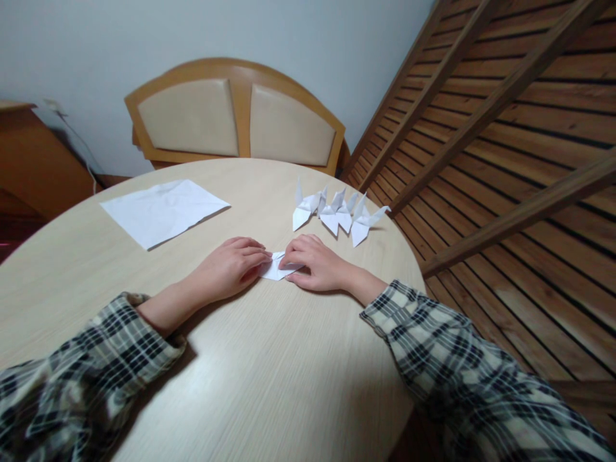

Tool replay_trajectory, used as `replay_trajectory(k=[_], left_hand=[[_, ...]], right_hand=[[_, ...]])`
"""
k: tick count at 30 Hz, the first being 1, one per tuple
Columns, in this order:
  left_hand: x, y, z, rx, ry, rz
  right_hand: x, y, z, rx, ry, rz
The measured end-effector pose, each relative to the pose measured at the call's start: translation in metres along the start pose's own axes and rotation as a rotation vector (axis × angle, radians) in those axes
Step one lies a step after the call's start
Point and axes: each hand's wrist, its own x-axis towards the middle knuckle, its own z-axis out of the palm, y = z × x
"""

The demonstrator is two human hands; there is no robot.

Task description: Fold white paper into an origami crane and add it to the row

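White folded paper (275, 268), half done, pinched and pressed to the table (269, 372) by left hand (231, 266) and right hand (317, 263).
Three finished paper birds (337, 212) just beyond right hand; flat sheets (163, 210), not yet folded, beyond left hand.

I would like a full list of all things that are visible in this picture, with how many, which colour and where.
table: one, light wood, round, under everything
chair: one, wood with beige pads, behind the table
paper sheet: one, white, creased, flat on the far left of the table
paper cranes: three or four (they overlap), white, far right of the table
folded paper: one, white, small, at the table's middle between both hands
cabinet: one, brown wood, at the left edge
slatted wood: brown, fills the right side
sleeves: two, dark and white plaid, at the bottom
left hand: fingertips on the folded paper
right hand: fingertips on the folded paper
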Motion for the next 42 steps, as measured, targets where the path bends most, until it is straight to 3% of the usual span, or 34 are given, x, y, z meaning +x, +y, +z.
replay_trajectory(k=[27, 42], left_hand=[[-0.0002, -0.0029, 0.0010, -0.056, -0.019, -0.019], [0.0007, -0.0019, 0.0028, -0.092, 0.033, 0.007]], right_hand=[[0.0024, 0.0046, 0.0012, 0.008, 0.008, -0.008], [0.0018, 0.0044, 0.0028, 0.003, 0.016, 0.009]])
